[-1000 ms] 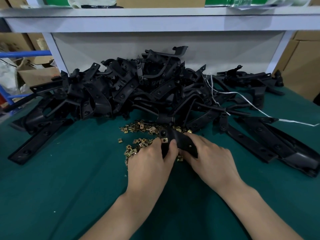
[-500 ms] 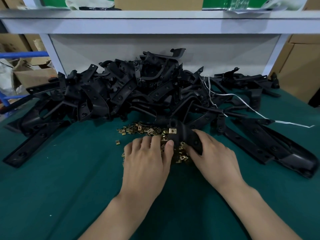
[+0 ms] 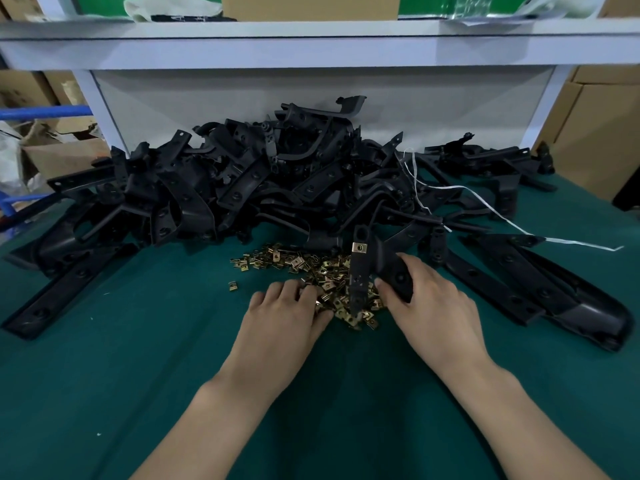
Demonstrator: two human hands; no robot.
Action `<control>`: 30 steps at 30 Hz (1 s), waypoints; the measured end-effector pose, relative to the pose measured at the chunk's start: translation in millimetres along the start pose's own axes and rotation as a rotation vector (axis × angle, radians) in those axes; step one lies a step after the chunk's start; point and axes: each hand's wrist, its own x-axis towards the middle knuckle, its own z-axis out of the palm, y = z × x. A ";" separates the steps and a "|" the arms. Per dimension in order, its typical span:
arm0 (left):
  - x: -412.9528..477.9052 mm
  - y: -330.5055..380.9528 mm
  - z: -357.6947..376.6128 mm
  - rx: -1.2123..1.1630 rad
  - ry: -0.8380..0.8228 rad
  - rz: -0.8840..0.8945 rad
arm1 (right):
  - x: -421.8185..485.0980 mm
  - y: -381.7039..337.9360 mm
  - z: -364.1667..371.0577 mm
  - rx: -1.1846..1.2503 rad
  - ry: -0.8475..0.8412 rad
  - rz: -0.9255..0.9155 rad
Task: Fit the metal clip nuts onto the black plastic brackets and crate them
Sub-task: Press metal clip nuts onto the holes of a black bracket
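Observation:
My right hand (image 3: 431, 306) grips a black plastic bracket (image 3: 360, 271) that stands nearly upright on the green table, with one brass clip nut (image 3: 360, 248) fitted near its top. My left hand (image 3: 285, 317) lies palm down at the near left edge of a heap of loose brass clip nuts (image 3: 311, 268), its fingertips among them. Whether those fingers pinch a nut is hidden. A big pile of black brackets (image 3: 242, 188) fills the table behind the nuts.
Long black brackets lie at the left (image 3: 65, 289) and at the right (image 3: 554, 292). A white strap (image 3: 519, 226) trails over the right side of the pile. A white shelf (image 3: 311, 46) overhangs the back. Cardboard boxes (image 3: 595, 133) stand at the right.
My left hand has let go of the bracket and dropped onto the nut heap. My right hand has turned the bracket more upright, so the fitted nut faces me.

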 end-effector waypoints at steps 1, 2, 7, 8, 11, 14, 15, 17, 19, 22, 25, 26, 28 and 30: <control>0.2 -0.5 0.1 -0.035 0.025 0.024 | -0.1 0.1 0.4 -0.005 0.000 -0.001; 0.3 -1.0 0.3 -0.076 0.060 0.044 | -0.1 0.1 0.7 -0.011 0.000 -0.001; 4.0 0.9 5.7 -0.135 0.216 0.025 | 0.0 0.4 1.6 -0.003 0.007 -0.002; 5.8 1.4 5.4 -0.138 0.235 0.009 | -0.2 0.3 1.5 0.002 0.010 -0.005; 11.9 -0.6 4.9 -0.137 0.284 -0.038 | -0.6 0.3 1.2 0.007 0.010 -0.010; 16.2 -3.7 3.3 -0.145 0.293 -0.105 | -0.7 1.2 0.8 0.014 0.008 -0.007; 16.7 -4.3 3.4 -0.148 0.285 -0.120 | -0.9 1.2 0.7 0.013 0.007 -0.007; 16.0 -5.3 4.3 -0.152 0.283 -0.130 | -0.9 1.1 0.7 0.009 0.008 -0.008; 14.0 -5.5 3.6 -0.179 0.305 -0.132 | -0.9 1.6 0.8 0.012 0.010 -0.010; 12.8 -4.9 1.8 -0.214 0.353 -0.136 | -0.2 2.2 1.0 0.014 0.011 -0.006; 12.9 -4.3 2.5 -0.207 0.385 -0.124 | 0.5 2.1 1.1 0.013 0.003 -0.001; 13.1 -3.9 2.6 -0.199 0.387 -0.124 | 0.7 2.0 0.9 0.014 0.000 0.003; 13.4 -4.3 3.4 -0.185 0.396 -0.119 | 0.7 2.4 0.5 0.012 -0.006 0.006; 13.3 -6.3 4.9 -0.173 0.398 -0.102 | 0.8 2.5 -0.1 0.007 -0.016 0.009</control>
